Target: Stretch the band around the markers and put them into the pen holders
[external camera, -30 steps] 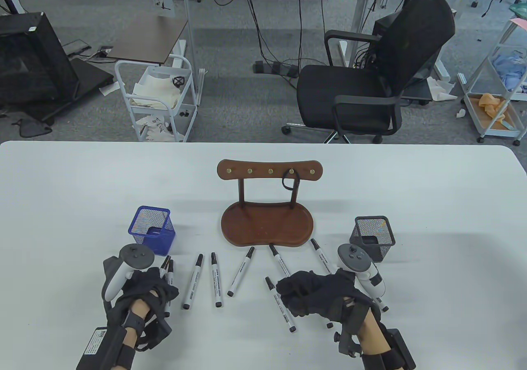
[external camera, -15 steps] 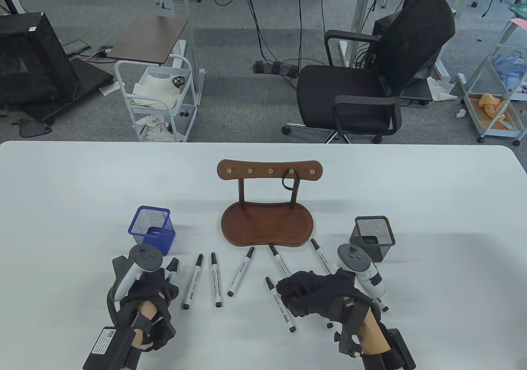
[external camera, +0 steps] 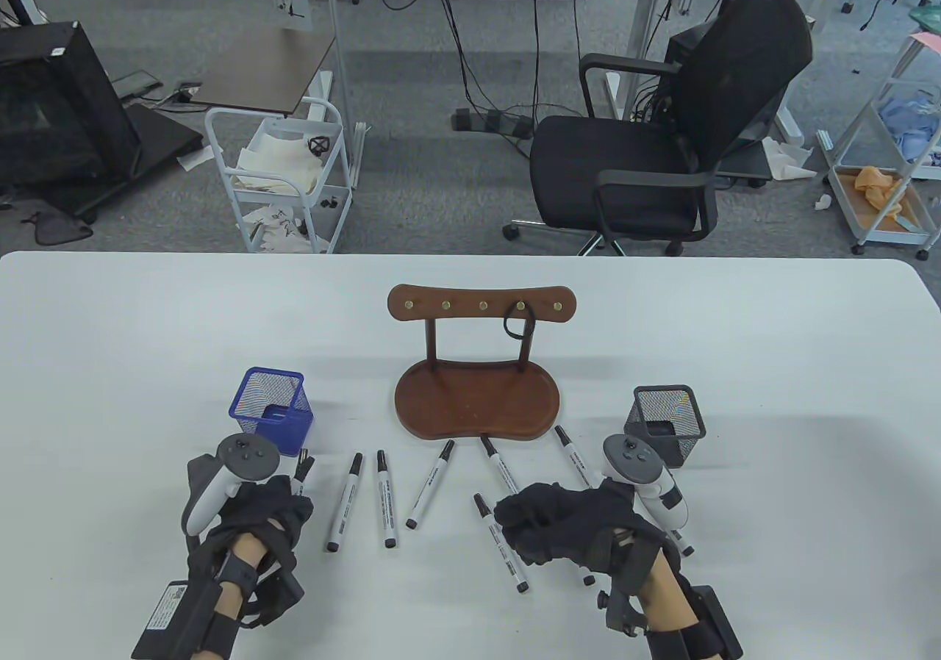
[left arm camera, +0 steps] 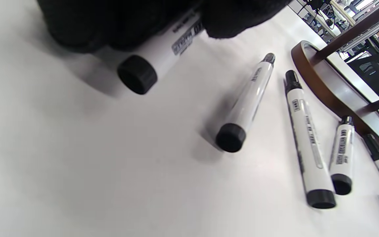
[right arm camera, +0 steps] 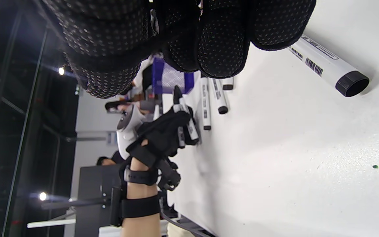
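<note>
Two markers (right arm camera: 185, 123) are gripped in the left hand (external camera: 253, 517), fingers curled round them, just in front of the blue mesh pen holder (external camera: 273, 408). Right hand (external camera: 570, 526) rests knuckles-down on the white surface (external camera: 772, 483) right of that holder, fingers curled over a marker; can't tell if it's gripping. Loose markers (external camera: 387, 499) lie between the hands.

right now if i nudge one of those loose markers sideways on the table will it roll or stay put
The loose marker would probably roll: its barrel and cap look round, and the table looks smooth and flat. It seems stiff and light, so a small push should do.
</note>
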The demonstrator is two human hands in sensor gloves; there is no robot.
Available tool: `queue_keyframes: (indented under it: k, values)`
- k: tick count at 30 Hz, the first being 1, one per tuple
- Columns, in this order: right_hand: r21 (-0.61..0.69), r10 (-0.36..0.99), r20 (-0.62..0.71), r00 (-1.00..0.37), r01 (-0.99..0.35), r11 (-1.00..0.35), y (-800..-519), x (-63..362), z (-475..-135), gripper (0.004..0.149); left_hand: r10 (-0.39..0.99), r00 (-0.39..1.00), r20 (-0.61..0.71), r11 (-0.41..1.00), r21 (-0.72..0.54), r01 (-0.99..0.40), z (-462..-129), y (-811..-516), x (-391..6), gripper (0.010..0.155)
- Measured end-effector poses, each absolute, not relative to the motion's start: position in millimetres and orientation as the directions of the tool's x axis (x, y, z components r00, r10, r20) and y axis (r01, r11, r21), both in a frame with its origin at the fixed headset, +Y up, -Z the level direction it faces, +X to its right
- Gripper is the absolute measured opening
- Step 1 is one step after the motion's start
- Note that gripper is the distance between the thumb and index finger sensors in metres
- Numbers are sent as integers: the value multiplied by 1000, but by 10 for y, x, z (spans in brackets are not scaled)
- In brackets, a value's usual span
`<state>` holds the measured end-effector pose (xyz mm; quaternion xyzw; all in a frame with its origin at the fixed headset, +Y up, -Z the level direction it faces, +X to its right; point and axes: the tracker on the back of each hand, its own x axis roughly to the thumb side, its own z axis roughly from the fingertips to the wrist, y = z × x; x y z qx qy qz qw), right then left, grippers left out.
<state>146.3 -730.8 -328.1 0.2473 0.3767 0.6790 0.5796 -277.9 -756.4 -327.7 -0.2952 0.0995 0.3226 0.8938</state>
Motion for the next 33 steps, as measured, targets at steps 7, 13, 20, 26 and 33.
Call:
queue_keyframes:
  k: [7, 13, 20, 26, 33]
  values:
    - [799, 973, -101, -206, -600, -44, -7308, 1463, -3282, 53, 572, 735, -364, 576, -459, -676, -3295, -7498, -2718, 45]
    - [798, 973, -101, -206, -600, -44, -7309, 1466, -3284, 53, 595, 721, -356, 555, -467, -688, -3333, -7435, -2628, 44]
    - [799, 974, -100, -203, -600, -43, -7307, 1470, -3284, 53, 608, 710, -355, 549, -459, -699, -3389, -7392, -2537, 42]
    - [800, 974, -100, -203, -599, -43, -7308, 1472, -3285, 53, 634, 681, -366, 540, -421, -729, -3409, -7415, -2484, 45]
    - [799, 975, -99, -200, -599, -42, -7307, 1475, -3285, 53, 630, 686, -365, 565, -390, -727, -3420, -7472, -2425, 49]
